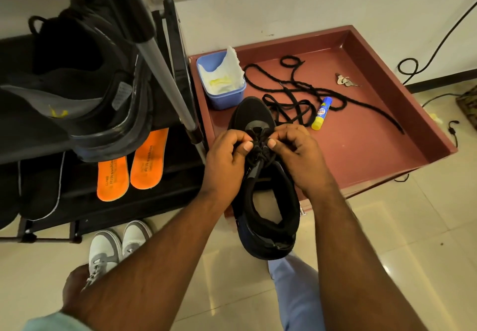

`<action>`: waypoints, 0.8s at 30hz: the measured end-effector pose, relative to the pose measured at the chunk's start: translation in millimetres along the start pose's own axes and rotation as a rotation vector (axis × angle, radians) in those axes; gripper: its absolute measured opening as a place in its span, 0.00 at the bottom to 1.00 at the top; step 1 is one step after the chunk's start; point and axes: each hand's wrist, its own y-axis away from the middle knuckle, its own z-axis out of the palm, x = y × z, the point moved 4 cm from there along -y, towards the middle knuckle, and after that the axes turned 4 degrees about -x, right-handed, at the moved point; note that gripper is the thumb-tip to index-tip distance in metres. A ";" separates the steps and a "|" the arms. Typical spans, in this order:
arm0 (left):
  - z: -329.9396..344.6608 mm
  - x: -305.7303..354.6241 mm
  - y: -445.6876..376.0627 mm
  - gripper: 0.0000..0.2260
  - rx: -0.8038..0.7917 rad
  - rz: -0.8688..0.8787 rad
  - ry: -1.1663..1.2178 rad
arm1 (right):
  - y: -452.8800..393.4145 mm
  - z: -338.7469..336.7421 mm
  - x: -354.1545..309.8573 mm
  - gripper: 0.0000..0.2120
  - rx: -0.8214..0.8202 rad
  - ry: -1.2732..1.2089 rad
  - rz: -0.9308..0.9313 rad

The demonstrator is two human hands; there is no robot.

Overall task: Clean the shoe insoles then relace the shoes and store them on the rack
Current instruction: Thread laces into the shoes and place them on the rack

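A black sneaker (268, 209) lies toe-away, half on the maroon tray table (374, 149), its heel hanging over the front edge. My left hand (227, 160) and my right hand (296, 149) both pinch the black lace (258, 147) over the shoe's eyelets, thumbs facing each other. A loose black lace (291, 106) lies tangled on the tray behind the shoe. Two orange insoles (134, 165) lie on a lower shelf of the black shoe rack (167, 46). Another black shoe (85, 85) sits on the shelf above them.
A blue tub (224, 98) with white cloth stands at the tray's back left. A glue stick (321, 113) and keys (344, 80) lie on the tray. White-grey sneakers (116, 245) stand on the tiled floor by the rack. Cables run along the wall at right.
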 end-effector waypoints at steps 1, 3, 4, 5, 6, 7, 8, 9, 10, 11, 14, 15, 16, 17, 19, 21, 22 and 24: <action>-1.2 -0.6 -0.3 0.07 -0.029 -0.004 0.023 | 1.5 -2.9 2.5 0.07 -0.028 -0.064 0.041; -4.5 -2.7 -2.2 0.10 -0.078 -0.001 0.053 | 4.0 -5.5 5.7 0.09 -0.072 -0.151 0.094; -5.7 -3.5 -3.3 0.11 -0.092 -0.002 0.062 | 4.2 -4.6 5.9 0.10 -0.075 -0.175 0.101; -6.6 -3.3 -3.8 0.12 -0.102 -0.013 0.077 | 3.7 -2.8 5.0 0.09 -0.069 -0.189 0.096; -6.8 -2.6 -4.0 0.12 -0.101 -0.034 0.097 | 2.5 -0.4 3.4 0.10 -0.056 -0.187 0.080; -6.4 -1.4 -3.8 0.12 -0.086 -0.056 0.121 | 1.1 1.9 2.2 0.11 -0.043 -0.179 0.066; -5.3 0.2 -3.6 0.12 -0.055 -0.074 0.140 | 0.2 4.0 1.2 0.11 -0.032 -0.163 0.061; -4.1 1.5 -3.4 0.11 -0.017 -0.081 0.142 | -0.8 5.9 0.7 0.11 -0.021 -0.145 0.059; -2.6 2.7 -3.0 0.09 0.020 -0.078 0.122 | -1.4 7.2 0.3 0.10 -0.015 -0.115 0.054; -0.7 3.6 -2.4 0.07 0.046 -0.070 0.082 | -1.6 8.5 0.0 0.10 -0.013 -0.084 0.044; 4.8 4.4 -1.4 0.04 0.075 -0.031 -0.041 | -2.2 12.4 -0.8 0.08 -0.044 0.004 0.022; 6.3 4.7 -0.7 0.03 0.074 -0.018 -0.073 | -2.8 13.2 -0.6 0.06 -0.052 0.038 0.016; 7.7 5.1 -0.1 0.03 0.072 -0.008 -0.102 | -3.8 13.3 -0.3 0.06 -0.052 0.073 0.006; 8.8 5.7 0.7 0.04 0.071 -0.001 -0.121 | -4.6 13.2 0.8 0.05 -0.049 0.102 -0.002; 9.7 5.7 2.6 0.04 0.075 -0.005 -0.113 | -5.1 12.7 2.1 0.03 -0.035 0.139 -0.001; 8.5 4.2 4.4 0.03 0.092 -0.024 -0.074 | -5.2 12.4 1.1 0.04 0.006 0.157 0.001; 7.6 3.3 4.6 0.03 0.103 -0.039 -0.051 | -5.2 12.8 0.2 0.04 0.025 0.148 0.006; 4.8 0.4 3.2 0.03 0.115 -0.071 0.000 | -4.8 13.9 -0.8 0.06 0.055 0.123 0.014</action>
